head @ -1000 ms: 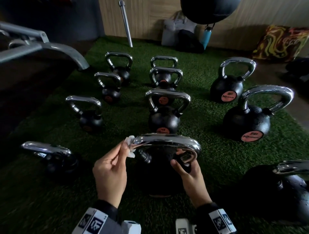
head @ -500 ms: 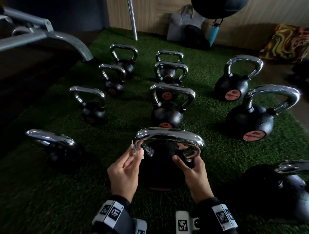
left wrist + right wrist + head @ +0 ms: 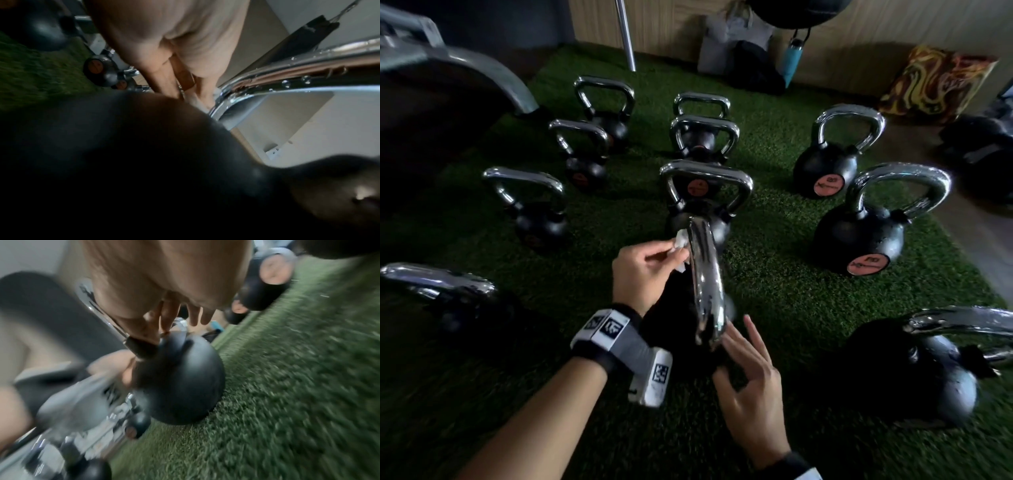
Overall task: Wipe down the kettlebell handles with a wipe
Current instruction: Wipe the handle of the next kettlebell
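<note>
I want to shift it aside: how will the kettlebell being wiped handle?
Kettlebell: probably heavy, with its big black body. Its chrome handle carries droplets, so likely slippery. It rests on turf, so it should drag rather than slide.

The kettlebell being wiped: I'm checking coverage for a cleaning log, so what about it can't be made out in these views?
- Head view: the kettlebell body is lost in shadow below its handle.
- Head view: the left hand hides most of the wipe.
- Left wrist view: the dark, blurred body fills the lower frame.
- Right wrist view: motion blur smears the handle; whether the right hand touches it is unclear.
</note>
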{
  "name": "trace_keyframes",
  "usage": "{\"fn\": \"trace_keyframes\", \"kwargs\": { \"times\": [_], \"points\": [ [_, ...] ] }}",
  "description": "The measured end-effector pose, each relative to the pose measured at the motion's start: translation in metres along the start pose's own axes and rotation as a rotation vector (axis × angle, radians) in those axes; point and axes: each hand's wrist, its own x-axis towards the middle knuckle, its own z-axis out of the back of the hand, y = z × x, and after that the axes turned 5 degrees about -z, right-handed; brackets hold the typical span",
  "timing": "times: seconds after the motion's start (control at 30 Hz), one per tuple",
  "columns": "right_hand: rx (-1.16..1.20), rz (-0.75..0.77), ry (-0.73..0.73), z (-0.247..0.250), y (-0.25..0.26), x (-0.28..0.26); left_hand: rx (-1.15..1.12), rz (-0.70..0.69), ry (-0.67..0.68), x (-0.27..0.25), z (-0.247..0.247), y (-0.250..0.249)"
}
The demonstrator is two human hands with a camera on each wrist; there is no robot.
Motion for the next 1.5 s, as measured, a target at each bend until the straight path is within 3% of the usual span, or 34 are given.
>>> {"fn": "trace_keyframes", "kwargs": {
  "times": [0.1,0.2,0.3,0.53,0.7,0.87,1.07,1.27,1.37,1.5],
  "points": [
    [-0.030,0.100,-0.002,0.002,0.001,0.028,0.074,0.012,0.102,0.016,0.001,-0.004],
    [-0.043,0.013,0.089,-0.007,0.004,0.070,-0.033,0.144,0.225,0.019,0.007,-0.006],
    [-0.035,-0.143,0.199,-0.026,0.008,0.093,0.016,0.042,0.185,0.007,0.008,-0.007],
    [0.056,-0.182,0.041,-0.036,0.003,0.092,0.172,-0.087,0.124,0.007,0.003,-0.017],
    [0.061,-0.189,0.020,-0.038,0.003,0.091,-0.014,-0.014,0.056,0.010,-0.002,-0.025],
    [0.073,-0.197,0.025,-0.039,0.001,0.091,-0.231,0.200,0.218,0.024,0.005,-0.023],
    [0.078,-0.186,-0.005,-0.040,-0.001,0.090,-0.479,0.183,0.146,-0.007,0.022,-0.062],
    [0.082,-0.186,-0.011,-0.041,-0.001,0.090,-0.439,0.163,0.136,-0.007,0.026,-0.073],
    [0.088,-0.175,-0.016,-0.041,0.001,0.089,-0.461,0.237,0.158,-0.017,0.035,-0.079],
    [0.100,-0.172,-0.010,-0.040,0.000,0.089,-0.420,0.223,0.360,-0.045,0.060,-0.080]
  ]
}}
